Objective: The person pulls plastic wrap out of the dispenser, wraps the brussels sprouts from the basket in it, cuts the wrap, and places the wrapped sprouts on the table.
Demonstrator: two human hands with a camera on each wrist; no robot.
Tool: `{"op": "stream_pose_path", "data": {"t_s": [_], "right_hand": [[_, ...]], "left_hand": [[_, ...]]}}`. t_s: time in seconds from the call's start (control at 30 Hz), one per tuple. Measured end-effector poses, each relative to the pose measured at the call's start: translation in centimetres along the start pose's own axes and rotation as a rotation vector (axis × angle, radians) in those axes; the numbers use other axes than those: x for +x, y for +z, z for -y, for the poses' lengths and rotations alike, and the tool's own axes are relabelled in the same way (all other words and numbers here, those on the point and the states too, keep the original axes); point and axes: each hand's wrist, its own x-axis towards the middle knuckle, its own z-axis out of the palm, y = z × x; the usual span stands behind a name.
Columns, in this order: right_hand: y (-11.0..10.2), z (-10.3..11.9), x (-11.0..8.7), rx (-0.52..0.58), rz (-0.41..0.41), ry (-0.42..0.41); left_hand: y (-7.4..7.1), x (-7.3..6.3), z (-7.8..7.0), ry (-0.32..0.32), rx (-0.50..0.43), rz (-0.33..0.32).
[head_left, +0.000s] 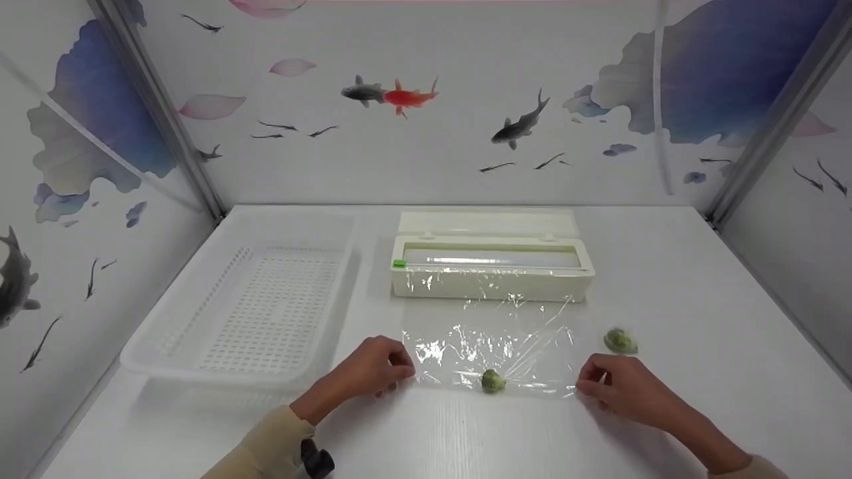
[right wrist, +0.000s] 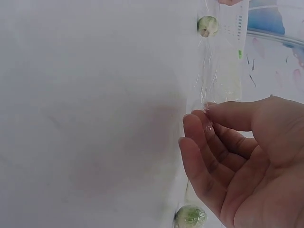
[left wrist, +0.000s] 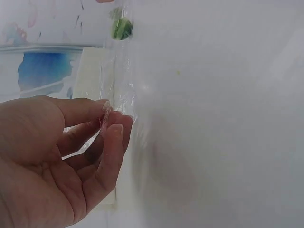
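A sheet of clear plastic wrap [head_left: 459,339] stretches forward from the cream wrap dispenser [head_left: 492,285]. At its front left corner my left hand [head_left: 379,366] pinches the film between thumb and fingers. My right hand [head_left: 622,386] pinches the front right corner likewise. Between the hands, a small round green vegetable resembling a Brussels sprout [head_left: 492,381] lies at the front edge of the film. Another such sprout [head_left: 620,340], covered in shiny film, sits just behind my right hand; the right wrist view shows this wrapped sprout [right wrist: 190,217] near the bottom.
A white perforated plastic basket [head_left: 333,319] stands on the left of the white table. The dispenser's lid [head_left: 489,223] is raised at the back, and a green slider [head_left: 399,263] sits at its left end. Printed panels [head_left: 426,159] enclose the table on three sides.
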Motion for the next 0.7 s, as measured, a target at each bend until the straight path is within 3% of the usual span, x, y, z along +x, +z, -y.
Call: {"op": "stream_pose_path", "data": {"t_s": [0.2, 0.33, 0.5, 0.7], "right_hand": [[0.3, -0.3, 0.4, -0.013, -0.002, 0.008], [0.2, -0.4, 0.4, 0.014, 0.021, 0.029], [-0.6, -0.5, 0.1, 0.079, 0.042, -0.011], [-1.3, 0.9, -0.6, 0.109, -0.002, -0.051]], "left_hand": [[0.7, 0.4, 0.2, 0.002, 0.001, -0.003], [0.7, 0.4, 0.1, -0.032, -0.038, 0.002], [0.4, 0.3, -0.5, -0.078, -0.071, -0.036], [0.8, 0.2, -2.5, -0.016, -0.164, -0.081]]}}
